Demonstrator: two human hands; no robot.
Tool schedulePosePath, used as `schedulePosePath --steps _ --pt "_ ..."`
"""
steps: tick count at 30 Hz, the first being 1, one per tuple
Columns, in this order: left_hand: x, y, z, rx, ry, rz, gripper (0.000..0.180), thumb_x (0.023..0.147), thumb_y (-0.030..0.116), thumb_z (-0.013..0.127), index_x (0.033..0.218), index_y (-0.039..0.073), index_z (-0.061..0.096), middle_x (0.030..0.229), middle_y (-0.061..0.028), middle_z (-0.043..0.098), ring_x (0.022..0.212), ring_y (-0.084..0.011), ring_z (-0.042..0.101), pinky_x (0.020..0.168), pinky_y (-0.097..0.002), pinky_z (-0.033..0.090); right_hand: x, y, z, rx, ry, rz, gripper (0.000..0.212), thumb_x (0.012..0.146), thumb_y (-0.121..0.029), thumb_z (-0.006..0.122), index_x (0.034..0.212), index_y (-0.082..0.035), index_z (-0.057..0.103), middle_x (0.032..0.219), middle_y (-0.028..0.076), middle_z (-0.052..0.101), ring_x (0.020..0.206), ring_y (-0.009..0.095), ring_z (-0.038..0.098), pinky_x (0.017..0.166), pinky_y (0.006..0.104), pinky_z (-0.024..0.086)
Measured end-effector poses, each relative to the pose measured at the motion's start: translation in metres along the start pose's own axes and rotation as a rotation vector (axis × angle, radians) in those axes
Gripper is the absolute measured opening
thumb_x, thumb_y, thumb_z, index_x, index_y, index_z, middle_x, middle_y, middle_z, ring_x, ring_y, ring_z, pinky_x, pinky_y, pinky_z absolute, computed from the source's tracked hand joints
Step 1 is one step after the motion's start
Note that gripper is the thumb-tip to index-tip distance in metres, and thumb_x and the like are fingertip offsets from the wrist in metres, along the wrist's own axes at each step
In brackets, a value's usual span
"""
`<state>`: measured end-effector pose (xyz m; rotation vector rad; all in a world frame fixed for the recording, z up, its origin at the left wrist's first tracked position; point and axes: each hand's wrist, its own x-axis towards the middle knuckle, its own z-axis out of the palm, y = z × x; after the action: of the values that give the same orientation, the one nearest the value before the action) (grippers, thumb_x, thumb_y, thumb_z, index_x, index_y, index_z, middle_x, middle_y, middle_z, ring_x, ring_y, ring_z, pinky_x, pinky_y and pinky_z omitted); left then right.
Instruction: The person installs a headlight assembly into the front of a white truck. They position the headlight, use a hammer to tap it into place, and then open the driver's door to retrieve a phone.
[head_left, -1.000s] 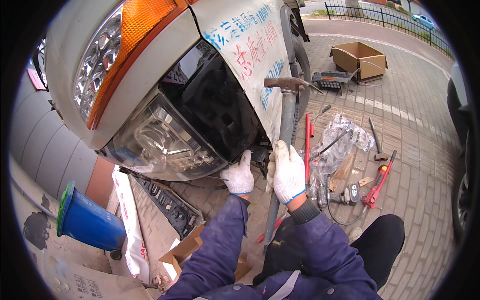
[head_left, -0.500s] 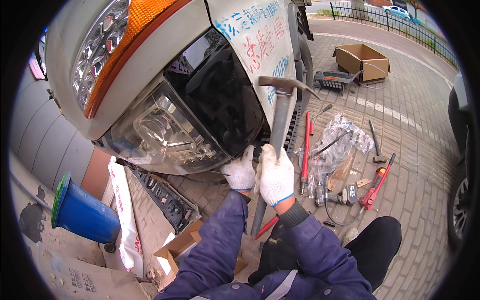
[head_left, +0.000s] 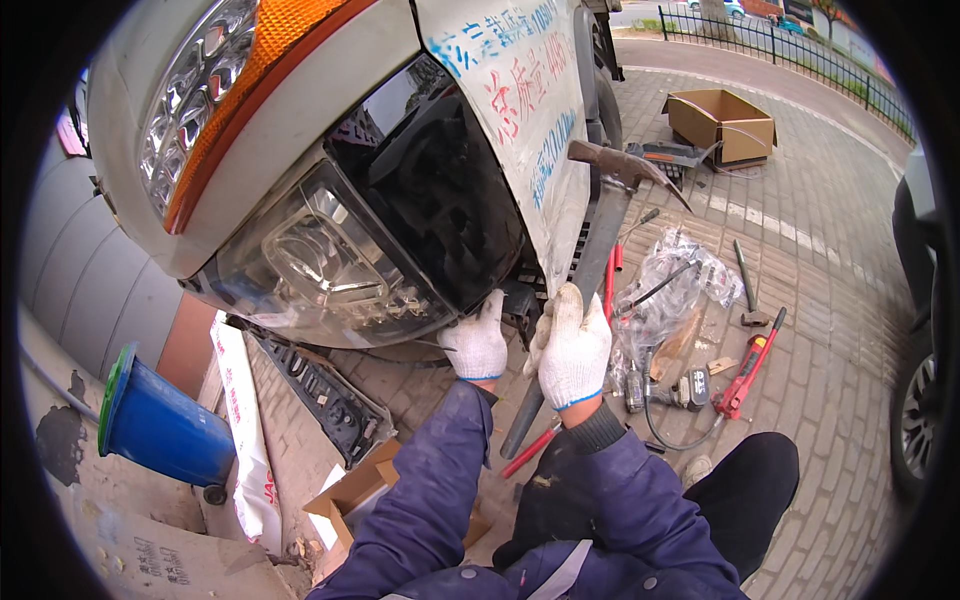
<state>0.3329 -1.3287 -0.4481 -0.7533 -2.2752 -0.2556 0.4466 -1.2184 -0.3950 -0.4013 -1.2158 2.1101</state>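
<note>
My right hand [head_left: 575, 355], in a white knit glove, is wrapped round the grey handle of a claw hammer [head_left: 603, 235]. Its rusty head is up beside the truck's white side panel, and the handle's lower end slants down toward my knees. My left hand [head_left: 478, 345], gloved the same way, is closed at the lower corner of the truck's glossy black panel [head_left: 430, 190], beside the clear headlight [head_left: 325, 255]. A thin dark tip pokes out on its left side; what the fingers grip there is hidden.
Right of me lie a red-handled hydraulic tool [head_left: 742, 380], a cordless power tool [head_left: 690, 390], another hammer [head_left: 747, 285] and crumpled plastic film [head_left: 675, 270]. A cardboard box [head_left: 720, 130] stands farther off. To the left are a blue bin [head_left: 165, 420] and a black trim piece [head_left: 325, 395].
The hammer has swung to the right, away from the truck's panel, and leans more to the right; my right hand shifted slightly with it. My left hand has stayed nearly in place.
</note>
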Motion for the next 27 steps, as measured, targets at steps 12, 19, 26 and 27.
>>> schedulePosePath --steps 12,19,26,27 --pt "0.001 0.001 0.003 -0.016 0.083 0.027 0.023 0.105 0.021 0.065 0.119 0.011 0.08 0.111 -0.0122 0.081 0.104 -0.0336 0.076 0.09 -0.0437 0.058 0.0 -0.008 0.012 0.147 -0.048 0.049 0.031 0.115 -0.033 0.057 0.118 -0.002 0.062 0.07 0.003 0.059 0.052 0.009 0.057 0.046 0.0285 0.045" --pt "0.002 0.0 0.002 -0.095 0.102 0.021 0.028 0.099 0.019 0.063 0.123 0.013 0.077 0.107 -0.012 0.08 0.098 -0.0333 0.076 0.086 -0.0451 0.057 0.0 -0.017 0.01 0.217 0.001 0.053 0.036 0.116 -0.043 0.051 0.102 -0.009 0.05 0.06 0.0 0.043 0.038 0.013 0.042 0.036 0.0323 0.04" --pt "0.005 0.003 0.002 -0.127 0.035 -0.046 0.026 0.102 0.021 0.066 0.122 0.009 0.079 0.117 -0.0141 0.08 0.107 -0.0361 0.076 0.094 -0.0444 0.057 -0.003 -0.014 0.008 0.001 -0.002 0.039 0.037 0.114 -0.044 0.055 0.1 -0.01 0.051 0.061 0.001 0.048 0.039 0.012 0.044 0.034 0.032 0.039" --pt "0.004 0.004 0.002 -0.344 0.131 -0.079 0.025 0.103 0.022 0.069 0.119 0.006 0.079 0.116 -0.0138 0.081 0.108 -0.0366 0.075 0.096 -0.0435 0.057 -0.003 -0.013 0.008 0.102 -0.035 0.063 0.037 0.114 -0.044 0.055 0.1 -0.01 0.051 0.061 0.001 0.048 0.04 0.012 0.045 0.035 0.0325 0.04"
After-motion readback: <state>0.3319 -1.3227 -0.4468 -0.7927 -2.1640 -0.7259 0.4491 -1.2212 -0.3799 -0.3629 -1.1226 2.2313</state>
